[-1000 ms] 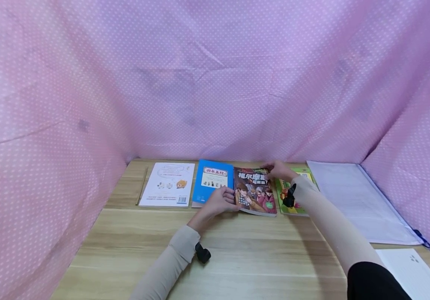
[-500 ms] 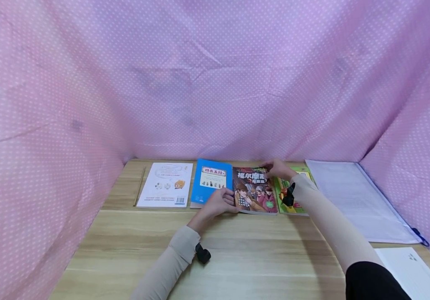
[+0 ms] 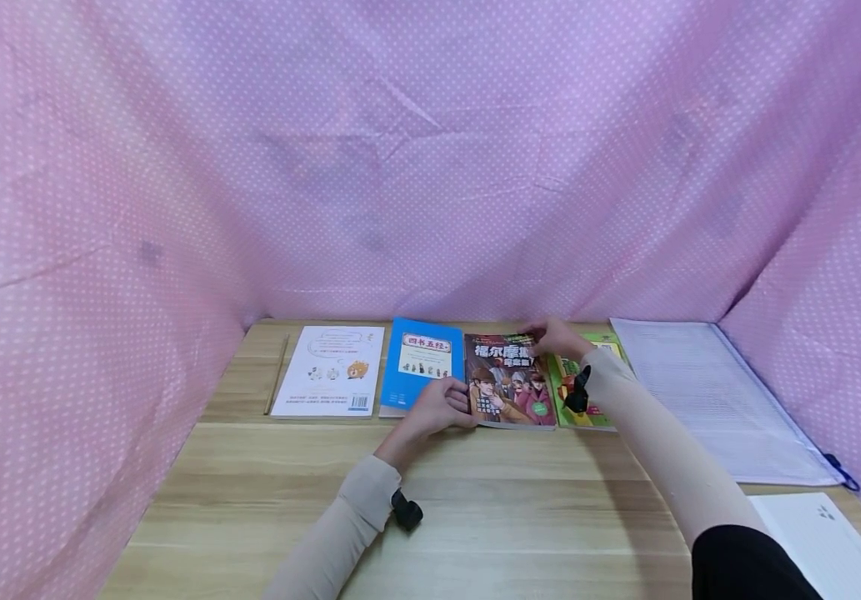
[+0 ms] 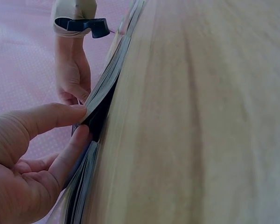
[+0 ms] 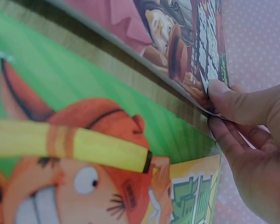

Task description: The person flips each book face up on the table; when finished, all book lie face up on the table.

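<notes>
A dark brown paperback (image 3: 508, 387) with cartoon figures and a white title lies between both hands in the head view. The left hand (image 3: 439, 406) pinches its near left corner. Seen from the left wrist, thumb and fingertip hold that corner of the book (image 4: 109, 77) up, with a dark gap beneath. At the far right corner the right hand (image 3: 556, 339) grips the cover's edge, thumb on top and fingers (image 5: 228, 140) below. A blue book (image 3: 426, 367) is just left of the paperback, partly behind the left hand. On the right, a green book (image 3: 588, 417) lies under the right forearm.
A white book (image 3: 331, 371) with a bear picture lies at the left, beside a thin stick (image 3: 277, 375). Right of the green book is a translucent zip pouch (image 3: 715, 408), with a white notebook (image 3: 828, 542) nearer. Pink dotted cloth (image 3: 430, 167) rises behind the wooden table (image 3: 475, 517).
The head view has shifted slightly. Both hands keep their grip on the brown paperback's corners, and its near edge looks a little lower and straighter than before.
</notes>
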Action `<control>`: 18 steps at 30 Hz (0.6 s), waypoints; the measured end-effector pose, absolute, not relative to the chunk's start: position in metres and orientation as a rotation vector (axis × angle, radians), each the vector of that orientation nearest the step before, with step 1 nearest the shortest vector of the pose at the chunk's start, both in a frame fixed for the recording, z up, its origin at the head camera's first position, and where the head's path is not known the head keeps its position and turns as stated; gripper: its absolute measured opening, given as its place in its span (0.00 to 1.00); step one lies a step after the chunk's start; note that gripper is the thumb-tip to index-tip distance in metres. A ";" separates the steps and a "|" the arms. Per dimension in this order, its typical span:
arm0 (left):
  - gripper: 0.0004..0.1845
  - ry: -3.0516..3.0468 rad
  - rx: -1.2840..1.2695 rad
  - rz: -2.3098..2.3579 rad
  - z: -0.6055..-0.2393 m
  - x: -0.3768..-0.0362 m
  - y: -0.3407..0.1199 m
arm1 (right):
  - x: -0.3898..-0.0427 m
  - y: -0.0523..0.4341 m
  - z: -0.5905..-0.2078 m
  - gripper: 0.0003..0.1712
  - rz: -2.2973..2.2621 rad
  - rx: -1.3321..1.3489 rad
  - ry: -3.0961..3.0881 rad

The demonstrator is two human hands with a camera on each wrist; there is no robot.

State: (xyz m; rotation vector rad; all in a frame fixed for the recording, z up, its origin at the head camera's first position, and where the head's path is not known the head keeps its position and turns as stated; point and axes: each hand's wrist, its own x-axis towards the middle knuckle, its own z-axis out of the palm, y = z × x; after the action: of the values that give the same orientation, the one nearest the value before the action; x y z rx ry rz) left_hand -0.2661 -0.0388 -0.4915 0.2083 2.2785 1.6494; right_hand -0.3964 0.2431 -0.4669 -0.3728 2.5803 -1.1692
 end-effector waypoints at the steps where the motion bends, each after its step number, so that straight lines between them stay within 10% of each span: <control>1: 0.29 2.280 0.208 1.649 -0.492 -0.266 -0.039 | -0.396 0.243 -0.467 0.29 -1.171 -0.374 2.576; 18: 0.31 2.350 0.183 1.632 -0.490 -0.264 -0.035 | -0.400 0.247 -0.470 0.30 -1.188 -0.361 2.580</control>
State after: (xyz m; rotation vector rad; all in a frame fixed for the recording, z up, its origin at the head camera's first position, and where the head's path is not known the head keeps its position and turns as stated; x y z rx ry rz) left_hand -0.2641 -0.0354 -0.4900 0.1832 2.3503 1.6315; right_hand -0.4003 0.2471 -0.4703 -0.3608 2.5802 -1.1884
